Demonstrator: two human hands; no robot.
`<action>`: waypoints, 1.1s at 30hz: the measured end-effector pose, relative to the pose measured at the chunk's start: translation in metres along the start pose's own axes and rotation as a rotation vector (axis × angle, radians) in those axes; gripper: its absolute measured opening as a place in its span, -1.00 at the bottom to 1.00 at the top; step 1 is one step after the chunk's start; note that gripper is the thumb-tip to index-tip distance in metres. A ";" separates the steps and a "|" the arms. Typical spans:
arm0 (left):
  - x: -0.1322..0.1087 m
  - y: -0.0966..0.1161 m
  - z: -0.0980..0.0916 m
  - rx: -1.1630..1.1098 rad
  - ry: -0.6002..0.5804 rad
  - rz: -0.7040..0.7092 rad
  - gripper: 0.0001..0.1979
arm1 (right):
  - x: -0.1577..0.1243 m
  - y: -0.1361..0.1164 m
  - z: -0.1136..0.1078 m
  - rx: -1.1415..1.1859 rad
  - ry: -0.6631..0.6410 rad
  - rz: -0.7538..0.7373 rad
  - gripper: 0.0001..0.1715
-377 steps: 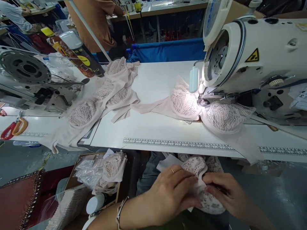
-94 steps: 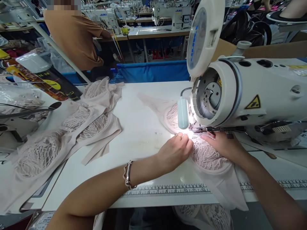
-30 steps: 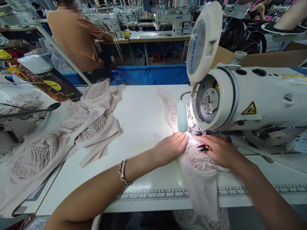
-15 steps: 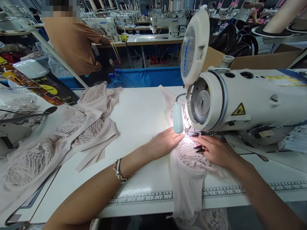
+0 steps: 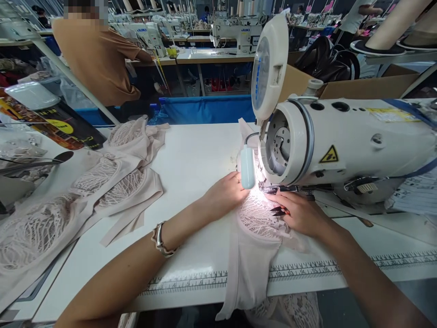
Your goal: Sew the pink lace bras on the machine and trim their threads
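Right now your left hand (image 5: 223, 196) lies flat, fingers stretched and gripping nothing, pressing the left edge of the lace cup (image 5: 256, 217) onto the table (image 5: 191, 164) just beside the needle area. Your right hand (image 5: 298, 213) rests on the cup's right side, fingers spread over the lace while a small pair of snips (image 5: 280, 210) sits tucked under them, its dark tips poking toward the needle (whether you are truly gripping it or it is just pinned under the palm, the view does not show). The cup lies under the head of the sewing machine (image 5: 341, 141), lit brightly by the small lamp (image 5: 247, 166) hanging just above your left fingertips. From the cup the plain wing of the bra (image 5: 249, 269) runs toward you, crosses the printed ruler (image 5: 184, 283) at the table edge and droops over it. On your left wrist sits a bracelet (image 5: 159, 238). Well apart, on the left of the table, a pile of finished bras (image 5: 102, 182) is spread out. Beyond the table, a person in an orange shirt (image 5: 99, 59) faces away.
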State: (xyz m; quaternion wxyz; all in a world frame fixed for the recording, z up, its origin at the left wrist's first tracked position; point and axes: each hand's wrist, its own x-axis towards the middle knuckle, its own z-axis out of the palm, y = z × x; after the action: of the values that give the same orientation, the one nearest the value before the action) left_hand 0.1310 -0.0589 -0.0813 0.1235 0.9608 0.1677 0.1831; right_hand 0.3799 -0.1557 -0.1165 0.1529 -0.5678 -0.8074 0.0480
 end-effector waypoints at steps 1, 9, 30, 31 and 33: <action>-0.001 0.009 0.005 -0.007 0.015 -0.023 -0.69 | 0.000 0.000 0.000 0.011 -0.009 0.006 -0.22; -0.008 0.044 0.029 0.021 -0.117 -0.005 -0.84 | -0.001 0.003 -0.009 0.040 0.093 -0.073 -0.48; -0.003 -0.001 0.013 -0.099 -0.143 0.137 -0.75 | 0.005 -0.005 -0.012 -0.026 0.169 -0.285 -0.33; -0.002 -0.002 0.011 -0.105 -0.151 0.130 -0.75 | 0.004 -0.005 -0.011 -0.031 0.164 -0.272 -0.30; -0.001 -0.004 0.009 -0.099 -0.159 0.117 -0.74 | 0.004 -0.004 -0.009 -0.038 0.153 -0.269 -0.24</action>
State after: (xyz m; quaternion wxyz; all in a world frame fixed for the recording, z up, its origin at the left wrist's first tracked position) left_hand 0.1324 -0.0572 -0.0910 0.1728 0.9732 0.0919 0.1210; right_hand 0.3780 -0.1543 -0.1066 0.2086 -0.4591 -0.8630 -0.0316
